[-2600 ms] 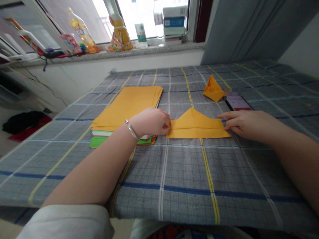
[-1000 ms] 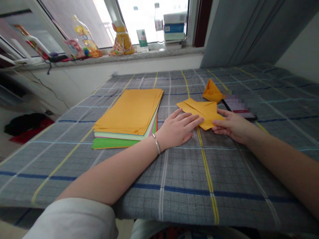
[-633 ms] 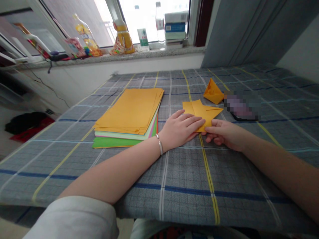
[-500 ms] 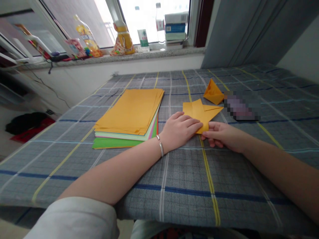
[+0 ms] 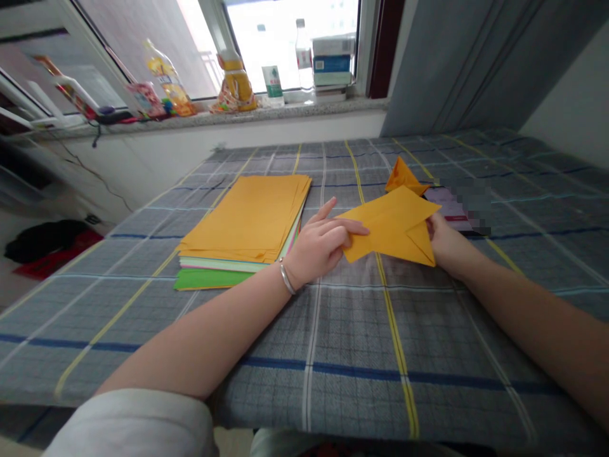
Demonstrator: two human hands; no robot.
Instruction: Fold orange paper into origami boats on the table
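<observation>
Mid-fold: you hold the folded sheet (image 5: 390, 225) lifted off the cloth (image 5: 352, 330), toward the far right of the bed. Left hand (image 5: 318, 244) pinches its left edge, index finger raised. Right hand (image 5: 445, 244) grips the right corner (fingers mostly hidden behind paper). Likely next: lay it flat, align edges, crease. Paper stack (image 5: 247, 219) lies just left.

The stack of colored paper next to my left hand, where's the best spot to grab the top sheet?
Take the top orange sheet of the paper stack by its near right corner, coming from the right beside the left hand; there the edges fan apart slightly, so fingers could likely separate one sheet.
</observation>
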